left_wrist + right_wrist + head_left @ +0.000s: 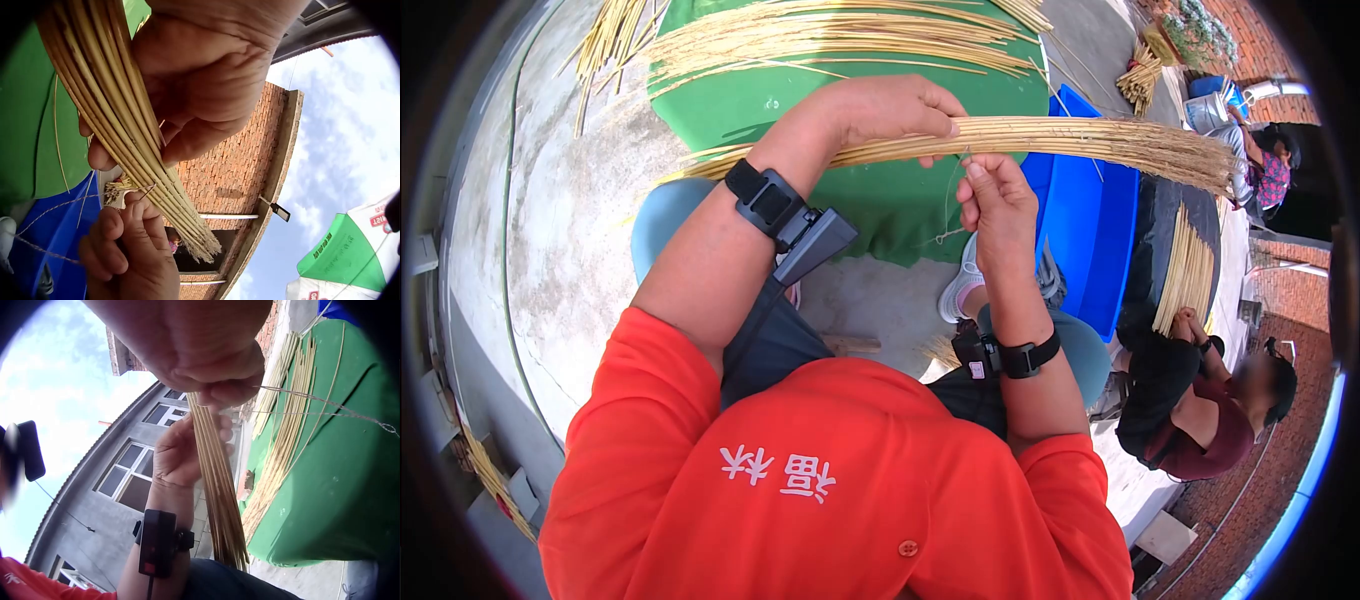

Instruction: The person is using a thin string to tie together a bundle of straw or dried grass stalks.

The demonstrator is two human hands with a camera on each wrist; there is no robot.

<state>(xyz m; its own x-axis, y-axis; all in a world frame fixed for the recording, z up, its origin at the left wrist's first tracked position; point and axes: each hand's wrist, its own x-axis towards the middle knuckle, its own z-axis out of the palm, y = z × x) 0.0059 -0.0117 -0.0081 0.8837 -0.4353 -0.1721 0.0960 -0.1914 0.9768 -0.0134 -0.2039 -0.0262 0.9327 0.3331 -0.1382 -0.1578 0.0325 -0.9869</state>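
Note:
A flat bundle of straw-coloured stalks (1050, 135) with feathery ends at the right lies across the front of the person. The left hand (890, 108) grips it from above; in the left wrist view the fingers of the left hand (200, 81) curl round both sides of the stalks (119, 106). Close below the bundle's near edge, the right hand (1003, 210) pinches a thin needle-like piece between thumb and forefinger, its tip at the stalks. From there a fine twisted thread (53, 207) hangs in a loop. The right wrist view shows the thread (325, 400) ending in a small knotted loop.
Beyond the bundle, more loose stalks (840, 35) lie on a green cloth (850, 205). A blue tray (1090, 230) stands at the right, beside another stalk bundle (1185, 265). Two people sit further right. The seated person's knees are below the hands.

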